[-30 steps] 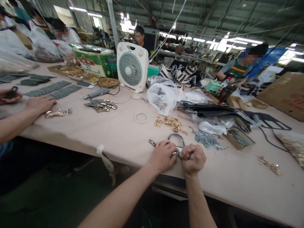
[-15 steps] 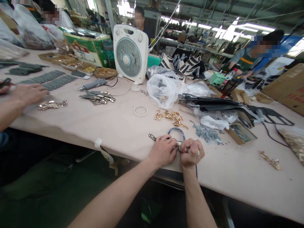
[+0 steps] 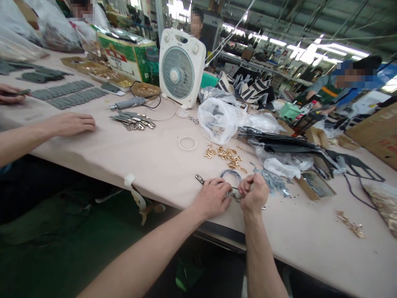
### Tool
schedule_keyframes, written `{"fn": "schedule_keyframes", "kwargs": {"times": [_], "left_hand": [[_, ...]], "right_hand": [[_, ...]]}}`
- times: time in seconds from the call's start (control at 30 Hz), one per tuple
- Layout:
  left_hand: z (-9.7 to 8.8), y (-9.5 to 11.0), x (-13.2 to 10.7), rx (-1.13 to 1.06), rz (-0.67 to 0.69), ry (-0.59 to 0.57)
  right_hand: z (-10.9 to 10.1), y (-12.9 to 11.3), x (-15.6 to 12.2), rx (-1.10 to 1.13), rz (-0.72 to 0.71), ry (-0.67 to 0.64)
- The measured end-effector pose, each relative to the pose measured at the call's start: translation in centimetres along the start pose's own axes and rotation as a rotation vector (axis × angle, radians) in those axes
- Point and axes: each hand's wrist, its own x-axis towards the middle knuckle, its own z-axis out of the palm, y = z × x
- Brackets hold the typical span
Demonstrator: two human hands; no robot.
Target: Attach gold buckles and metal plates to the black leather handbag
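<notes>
My left hand (image 3: 214, 198) is pressed down near the table's front edge, its fingers closed over a narrow strap. A dark metal clasp (image 3: 199, 179) sticks out past its fingers to the left. Behind both hands curves a grey-blue strap loop (image 3: 231, 172). My right hand (image 3: 254, 193) is wrapped in a fist around a tool with a pale handle and a thin shaft (image 3: 235, 188), apparently a screwdriver. That shaft points toward my left fingertips. Small metal pieces show between the hands, too small to make out. Gold metal fittings (image 3: 228, 155) lie just beyond.
A white fan (image 3: 178, 68) stands at the back. A tape ring (image 3: 187, 143), grey straps with clasps (image 3: 133, 120), a plastic bag (image 3: 217, 120), small grey pieces (image 3: 274, 182) and a cardboard box (image 3: 316, 186) lie around. At left, a co-worker's hand (image 3: 72, 123) rests on the table.
My right fist has risen and tilted, baring the tool's shaft. My left hand has stayed on the strap. The co-worker's hand moved right, and the gold clasps near it no longer show.
</notes>
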Motion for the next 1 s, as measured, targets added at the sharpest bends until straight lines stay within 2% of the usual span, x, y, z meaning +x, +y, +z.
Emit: {"fn": "schedule_keyframes", "kwargs": {"times": [0.13, 0.27, 0.43, 0.67, 0.87, 1.0], "left_hand": [[0.2, -0.4, -0.1, -0.044, 0.031, 0.019], [0.6, -0.7, 0.0, -0.081, 0.051, 0.036], [0.7, -0.7, 0.0, -0.093, 0.050, 0.054], [0.9, -0.7, 0.1, -0.093, 0.021, 0.065], [0.7, -0.8, 0.1, -0.085, 0.004, 0.059], [0.1, -0.7, 0.1, -0.092, 0.024, 0.025]], "right_hand": [[-0.3, -0.7, 1.5, 0.078, 0.048, 0.004], [0.3, 0.4, 2.2, 0.022, 0.195, -0.064], [0.6, 1.4, 2.4, 0.010, 0.263, -0.108], [0.3, 1.5, 2.1, 0.045, 0.235, -0.135], [0.0, 1.7, 0.3, 0.015, 0.052, -0.171], [-0.3, 1.0, 0.2, 0.072, 0.062, -0.184]]}}
